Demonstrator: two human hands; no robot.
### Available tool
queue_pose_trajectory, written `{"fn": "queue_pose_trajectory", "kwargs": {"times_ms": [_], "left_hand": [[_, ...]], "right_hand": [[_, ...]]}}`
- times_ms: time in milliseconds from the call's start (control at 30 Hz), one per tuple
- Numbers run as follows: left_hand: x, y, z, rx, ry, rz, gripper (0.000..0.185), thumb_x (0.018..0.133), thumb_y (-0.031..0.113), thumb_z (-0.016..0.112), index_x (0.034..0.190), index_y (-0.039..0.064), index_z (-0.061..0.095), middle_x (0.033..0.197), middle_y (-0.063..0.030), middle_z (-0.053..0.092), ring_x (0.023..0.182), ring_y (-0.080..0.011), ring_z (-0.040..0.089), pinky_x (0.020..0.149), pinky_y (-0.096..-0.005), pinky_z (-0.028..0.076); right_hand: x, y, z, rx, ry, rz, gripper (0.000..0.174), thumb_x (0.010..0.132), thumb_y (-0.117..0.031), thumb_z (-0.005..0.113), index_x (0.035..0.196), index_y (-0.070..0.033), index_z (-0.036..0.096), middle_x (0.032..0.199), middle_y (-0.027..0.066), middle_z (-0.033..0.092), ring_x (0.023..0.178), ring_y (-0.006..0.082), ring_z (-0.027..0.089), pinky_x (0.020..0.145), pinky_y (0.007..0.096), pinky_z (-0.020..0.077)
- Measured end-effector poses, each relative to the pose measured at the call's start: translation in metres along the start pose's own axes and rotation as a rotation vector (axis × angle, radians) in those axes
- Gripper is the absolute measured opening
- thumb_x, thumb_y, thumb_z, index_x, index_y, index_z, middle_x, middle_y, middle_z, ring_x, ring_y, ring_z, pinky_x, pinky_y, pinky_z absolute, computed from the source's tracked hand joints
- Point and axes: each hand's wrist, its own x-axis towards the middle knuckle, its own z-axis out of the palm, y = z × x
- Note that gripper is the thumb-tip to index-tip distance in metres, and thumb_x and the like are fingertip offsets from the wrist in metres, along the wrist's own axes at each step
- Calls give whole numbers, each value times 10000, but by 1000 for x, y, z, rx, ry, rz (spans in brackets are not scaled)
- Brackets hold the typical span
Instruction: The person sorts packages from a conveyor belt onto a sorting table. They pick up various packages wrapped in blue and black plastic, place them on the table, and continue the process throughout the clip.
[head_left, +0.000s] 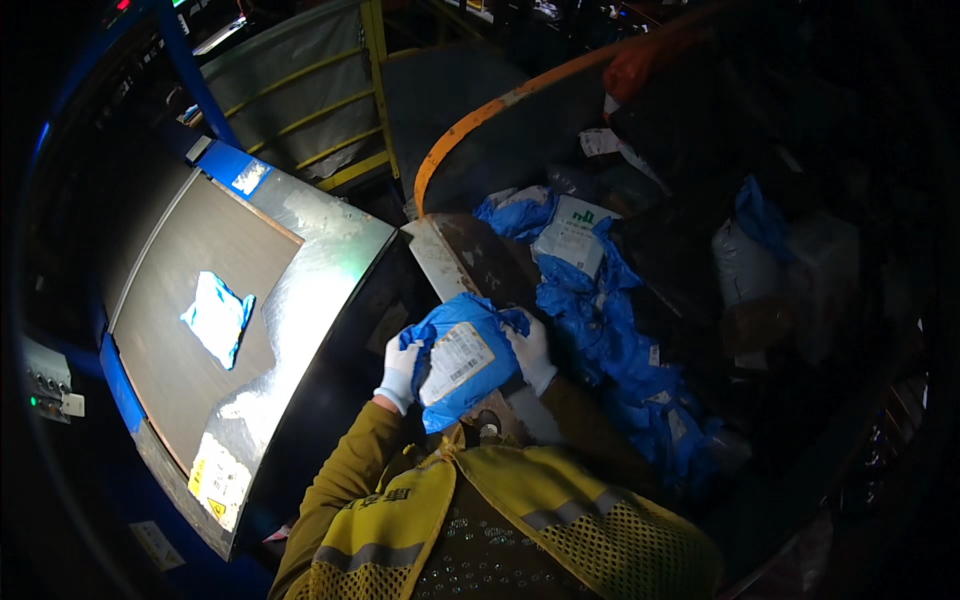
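A blue plastic mailing bag (480, 390) with a white printed label is held up between both hands, in front of my body. My left hand (400, 367), in a white glove, grips its left edge. The bag's upper right corner is pinched by my right hand (531, 349), also gloved in white. To the left, another blue and white parcel (217, 319) lies brightly lit on a dark conveyor belt (169, 270). On the right is a heap of blue mailing bags (600, 322), with a white box (574, 236) at its upper end.
The conveyor's metal edge (330, 262) runs along my left. An orange curved rim (465, 127) borders the parcel pile. Beyond stands a yellow barred cage (315, 112). A control box with buttons (49, 382) is at the far left. White packages (739, 262) lie in shadow at right.
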Motion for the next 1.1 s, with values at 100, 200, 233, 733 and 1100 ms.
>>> {"fn": "queue_pose_trajectory", "kwargs": {"times_ms": [100, 200, 233, 733, 1100], "left_hand": [[-7, 21, -22, -93, -45, 107, 144, 859, 94, 558, 970, 11, 599, 802, 18, 555, 685, -71, 490, 635, -209, 413], [-19, 54, -56, -91, 96, 306, 322, 887, 227, 527, 1129, 13, 539, 1015, -69, 571, 887, -136, 536, 790, -271, 437], [-18, 71, -71, -272, 73, 188, 388, 897, 275, 498, 1180, 10, 498, 1081, -97, 557, 954, -179, 536, 839, -305, 432], [-8, 156, -257, 684, 1282, 693, 599, 828, 235, 613, 1330, 35, 355, 1242, -152, 475, 1130, -299, 470, 959, -398, 373], [1, 42, 10, 570, -243, 373, 850, 729, 149, 726, 1396, 22, 214, 1399, -158, 327, 1294, -235, 317, 1058, -321, 265]], "right_hand": [[13, -17, 8, -10, 60, -110, 170, 818, 33, 529, 976, -7, 580, 867, 12, 590, 780, 81, 537, 731, 214, 438], [34, -39, -7, -368, 155, -130, 323, 796, -103, 636, 1107, -70, 556, 976, 99, 583, 905, 196, 551, 832, 292, 435], [38, -45, -20, -866, 156, -138, 473, 749, -217, 685, 1171, -96, 511, 1070, 127, 534, 1001, 246, 501, 886, 353, 396], [45, -9, -115, -1283, 140, -49, 348, 764, -171, 625, 1103, -103, 582, 1188, 181, 493, 1074, 375, 445, 940, 448, 357], [23, -44, -98, -522, 367, -312, 448, 838, -148, 549, 1226, 47, 440, 1213, 226, 481, 1113, 345, 475, 932, 385, 387]]}}
